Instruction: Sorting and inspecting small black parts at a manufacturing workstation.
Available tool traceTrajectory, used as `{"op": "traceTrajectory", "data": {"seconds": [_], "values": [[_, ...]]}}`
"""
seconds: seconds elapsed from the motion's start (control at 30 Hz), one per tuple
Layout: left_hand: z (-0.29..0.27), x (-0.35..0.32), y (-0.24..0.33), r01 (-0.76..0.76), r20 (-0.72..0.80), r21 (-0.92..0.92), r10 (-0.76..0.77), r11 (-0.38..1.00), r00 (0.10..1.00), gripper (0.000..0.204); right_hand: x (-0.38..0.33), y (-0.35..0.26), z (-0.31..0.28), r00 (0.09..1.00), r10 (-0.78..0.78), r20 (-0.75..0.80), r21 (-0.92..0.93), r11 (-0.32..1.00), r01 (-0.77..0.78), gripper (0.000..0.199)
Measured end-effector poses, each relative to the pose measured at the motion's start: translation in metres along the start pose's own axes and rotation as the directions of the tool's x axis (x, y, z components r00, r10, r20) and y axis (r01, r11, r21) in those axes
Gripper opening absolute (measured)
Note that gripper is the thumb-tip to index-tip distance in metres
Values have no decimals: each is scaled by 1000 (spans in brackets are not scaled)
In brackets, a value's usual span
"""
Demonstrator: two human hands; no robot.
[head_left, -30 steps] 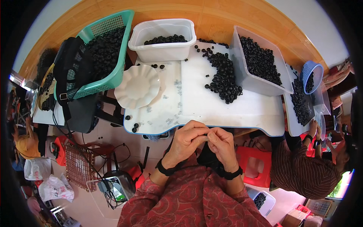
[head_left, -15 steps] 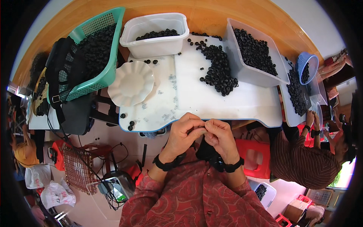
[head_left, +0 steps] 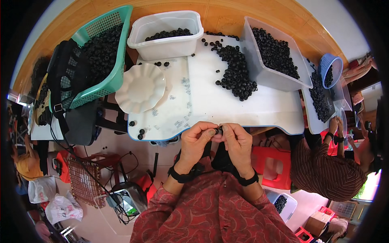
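At the near edge of the white worktable point(head_left: 243, 111), my two hands meet over a small black round part point(head_left: 219, 130). My left hand point(head_left: 196, 142) pinches it from the left with thumb and fingers. Its other side is gripped between the thumb and fingers of my right hand point(head_left: 238, 145). Fingers cover most of the part, so its exact kind is unclear. A pile of similar black ring-like parts point(head_left: 236, 75) lies farther back on the table. A few loose black parts point(head_left: 141, 134) rest near the table's left front corner.
Behind the pile's right side stands a translucent bin point(head_left: 270, 78) of black parts. A white tub point(head_left: 166, 52), a scalloped pale plate point(head_left: 140, 90) and a green basket point(head_left: 117, 77) line the left. Rightward, a person in a striped shirt point(head_left: 324, 170) works beside a blue basket point(head_left: 333, 60).
Both hands have turned slightly and their fingertips have shifted, so the black part between them now shows. The piles and containers look unchanged.
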State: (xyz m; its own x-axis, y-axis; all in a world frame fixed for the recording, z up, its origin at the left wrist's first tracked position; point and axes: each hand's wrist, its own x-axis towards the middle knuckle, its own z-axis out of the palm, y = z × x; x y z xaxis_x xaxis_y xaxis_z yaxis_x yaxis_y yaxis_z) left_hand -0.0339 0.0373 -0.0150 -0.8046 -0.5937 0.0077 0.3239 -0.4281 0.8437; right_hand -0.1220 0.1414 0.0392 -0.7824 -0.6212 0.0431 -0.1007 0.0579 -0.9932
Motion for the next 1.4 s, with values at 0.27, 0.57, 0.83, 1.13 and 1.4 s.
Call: {"op": "traceTrajectory", "data": {"seconds": [0.27,0.57,0.83,1.13,1.4], "values": [[-5,1,-1,90,87,-296,-67,951,994,22,6,10,-5,998,49,49,40,998,-51,19],[-11,1,-4,71,107,-340,-37,938,994,24,9,10,-1,992,100,81,142,984,-111,18],[-18,-2,-3,137,62,-261,-125,956,990,20,18,27,1,996,-91,1,-188,978,89,11],[-23,-8,5,168,44,-250,-162,954,986,17,48,51,11,928,-370,48,-598,733,324,4],[-30,6,5,-105,-202,630,292,770,935,14,60,62,11,910,-408,71,-652,672,352,6]]}}
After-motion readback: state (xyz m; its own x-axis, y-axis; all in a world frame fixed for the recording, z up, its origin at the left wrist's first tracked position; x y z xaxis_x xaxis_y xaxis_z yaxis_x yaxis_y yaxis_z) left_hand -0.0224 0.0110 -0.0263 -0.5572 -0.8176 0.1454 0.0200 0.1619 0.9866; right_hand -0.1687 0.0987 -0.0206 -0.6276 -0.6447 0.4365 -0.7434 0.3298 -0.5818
